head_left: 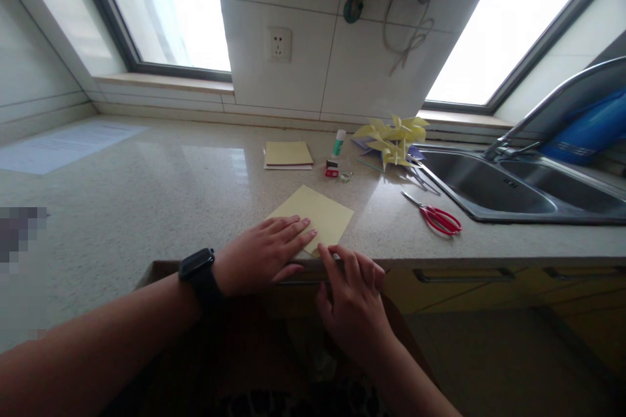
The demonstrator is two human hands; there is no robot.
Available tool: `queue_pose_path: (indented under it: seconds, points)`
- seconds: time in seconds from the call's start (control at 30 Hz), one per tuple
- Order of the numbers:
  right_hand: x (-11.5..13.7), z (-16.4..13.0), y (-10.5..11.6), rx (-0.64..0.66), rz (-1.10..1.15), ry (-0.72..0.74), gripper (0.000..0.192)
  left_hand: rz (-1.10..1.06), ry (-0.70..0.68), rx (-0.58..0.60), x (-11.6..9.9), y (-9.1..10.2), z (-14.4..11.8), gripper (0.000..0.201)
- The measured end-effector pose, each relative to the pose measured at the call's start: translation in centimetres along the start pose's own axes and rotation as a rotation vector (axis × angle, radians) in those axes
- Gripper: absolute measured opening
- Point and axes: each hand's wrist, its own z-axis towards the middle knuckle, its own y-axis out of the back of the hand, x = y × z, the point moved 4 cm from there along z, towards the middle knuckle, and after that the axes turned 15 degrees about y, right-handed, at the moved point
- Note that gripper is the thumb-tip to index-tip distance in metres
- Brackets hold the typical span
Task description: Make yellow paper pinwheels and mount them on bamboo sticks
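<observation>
A pale yellow square of paper (328, 210) lies on the counter, turned so that one corner points toward me at the front edge. My left hand (264, 249), with a dark watch (196, 265) on its wrist, rests flat over the paper's left side, fingers stretched out. At the near corner, the index fingertip of my right hand (356, 293) touches the paper. Its thumb hangs apart below the counter edge and its other fingers are bent. My left fingers hide part of the sheet.
Behind the sheet sit a stack of yellow paper (288, 153), a glue stick (338, 143), a small red box (331, 169) and a clear ring-shaped item (345, 177). Yellow paper pinwheels (391, 140) and red-handled scissors (440, 218) lie right, beside the sink (482, 182). Printed sheets (63, 143) lie left.
</observation>
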Motion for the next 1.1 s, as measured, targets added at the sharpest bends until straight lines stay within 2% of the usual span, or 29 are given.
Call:
queue_pose_path:
  seconds: [0.23,0.5,0.9,1.1]
  points:
    - [-0.1,0.0,-0.1,0.002,0.001,-0.001,0.052,0.013,0.003,0.021,-0.1,0.1,0.0,0.062]
    - [0.1,-0.8,0.6,-0.056,0.08,0.013,0.044,0.019,0.016,0.035,0.0,0.0,0.0,0.061]
    - [-0.1,-0.9,0.8,-0.124,0.139,0.05,0.043,0.023,0.023,0.027,0.1,-0.1,0.1,0.063]
    - [-0.1,-1.3,0.8,-0.111,0.125,0.051,0.043,0.031,0.028,0.029,0.1,-0.2,0.0,0.063]
